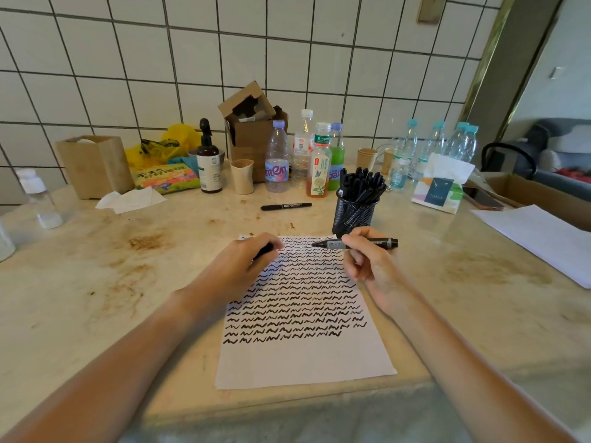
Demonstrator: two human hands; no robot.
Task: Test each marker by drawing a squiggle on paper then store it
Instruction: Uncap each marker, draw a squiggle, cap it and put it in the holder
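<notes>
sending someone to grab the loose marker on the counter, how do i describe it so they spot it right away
Start at the black mesh cup full of markers, just beyond the squiggle paper. Look left of it, in front of the row of bottles: the loose marker lies flat on the bare counter. It is the only capped marker lying alone, neither in the cup nor in a hand.

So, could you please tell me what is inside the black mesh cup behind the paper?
The black mesh cup is packed with black markers standing upright, their upper ends sticking out above the rim. Their lower parts show only dimly through the mesh, and the cup's bottom is hidden.
</notes>
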